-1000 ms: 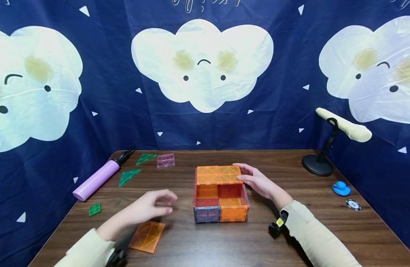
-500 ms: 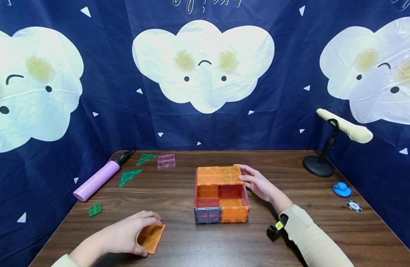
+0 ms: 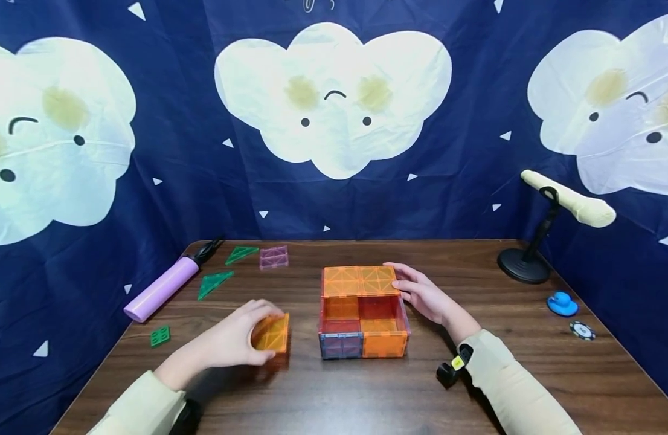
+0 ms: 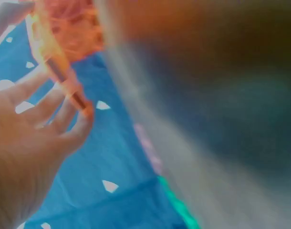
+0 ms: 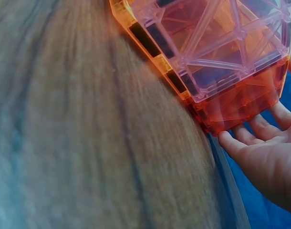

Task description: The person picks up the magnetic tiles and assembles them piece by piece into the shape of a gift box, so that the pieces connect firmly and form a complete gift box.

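Observation:
In the head view my left hand (image 3: 236, 335) holds a see-through orange square magnetic tile (image 3: 275, 335) by its edges, tilted up left of the box. The left wrist view shows that tile (image 4: 59, 57) against the fingers. A low open box of magnetic tiles (image 3: 385, 345), orange, red and blue-purple, stands mid-table. Two orange square tiles (image 3: 342, 282) cover the far half of its top; the near half is uncovered. At the far right corner my right hand (image 3: 426, 300) grips the box, thumb at the side and fingers partly hidden behind. The right wrist view shows fingertips against the red wall (image 5: 241, 107).
Two green triangular tiles (image 3: 214, 284) and a purple square tile (image 3: 273, 257) lie back left. Nearby are a lilac hand pump (image 3: 162, 290) and a green toy brick (image 3: 160, 336). To the right are a microphone on a stand (image 3: 523, 266), a small blue hat (image 3: 562, 304) and a poker chip (image 3: 582, 330).
My left hand has reached down to the orange tile on the table, taken hold of it, lifted it and carried it toward the box. The right hand stays at the box's corner.

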Demonstrator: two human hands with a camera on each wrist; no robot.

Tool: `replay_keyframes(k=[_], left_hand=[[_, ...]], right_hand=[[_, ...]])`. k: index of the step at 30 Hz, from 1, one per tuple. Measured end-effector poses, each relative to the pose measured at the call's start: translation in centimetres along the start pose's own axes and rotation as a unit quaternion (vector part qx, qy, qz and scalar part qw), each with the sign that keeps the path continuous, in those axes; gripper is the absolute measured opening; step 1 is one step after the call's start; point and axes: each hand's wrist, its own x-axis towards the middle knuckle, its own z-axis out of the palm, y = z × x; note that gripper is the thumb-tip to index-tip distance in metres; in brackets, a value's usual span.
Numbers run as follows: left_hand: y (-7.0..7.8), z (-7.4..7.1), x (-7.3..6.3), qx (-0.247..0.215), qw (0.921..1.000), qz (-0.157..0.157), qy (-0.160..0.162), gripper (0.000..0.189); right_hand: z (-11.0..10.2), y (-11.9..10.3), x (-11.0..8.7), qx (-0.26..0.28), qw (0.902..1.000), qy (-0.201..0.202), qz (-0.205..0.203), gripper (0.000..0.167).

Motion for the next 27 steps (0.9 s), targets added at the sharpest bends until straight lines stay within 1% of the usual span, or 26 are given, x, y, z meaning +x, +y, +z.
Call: replay_keyframes(k=[3, 4, 6, 8, 10, 13, 15, 18, 22, 27], left_hand=[[1.7, -0.7, 2.0, -0.007, 0.9986, 0.006, 0.052, 0.064], [2.5, -0.8, 2.8, -0.012, 0.9978, 0.008, 0.065, 0.064], [4.0, -0.8, 4.2, -0.015, 0.9965, 0.018, 0.081, 0.064], [5.2, -0.5, 5.6, -0.014, 0.9956, 0.036, 0.086, 0.064], [6.3, 0.1, 6.9, -0.011, 0.9948, 0.06, 0.082, 0.064], [7.3, 1.2, 8.3, 0.0, 0.9938, 0.085, 0.072, 0.061], [7.8, 1.9, 8.9, 0.003, 0.994, 0.088, 0.065, 0.059], [8.0, 2.6, 9.5, 0.003, 0.9958, 0.076, 0.05, 0.058], [8.2, 3.0, 9.9, 0.001, 0.9976, 0.062, 0.031, 0.058], [8.1, 3.4, 10.3, 0.004, 0.9972, 0.069, 0.03, 0.057]], right_hand=[[-0.1, -0.1, 0.1, 0.001, 1.0, -0.003, -0.003, 0.06], [-0.1, 0.0, 0.1, 0.001, 1.0, -0.003, -0.003, 0.06], [-0.1, 0.0, 0.2, 0.0, 1.0, -0.002, -0.005, 0.059], [-0.1, 0.0, 0.2, 0.001, 1.0, -0.001, -0.005, 0.06], [0.0, 0.1, 0.2, 0.001, 1.0, -0.002, -0.005, 0.06], [0.1, 0.4, 0.2, 0.005, 1.0, -0.005, 0.0, 0.06], [0.1, 0.5, 0.2, 0.006, 1.0, -0.005, 0.003, 0.059], [0.1, 0.5, 0.2, 0.008, 1.0, -0.001, 0.005, 0.059], [0.0, 0.4, 0.2, 0.008, 0.9999, 0.005, 0.006, 0.06], [-0.1, 0.1, 0.0, 0.005, 1.0, 0.004, 0.005, 0.059]])
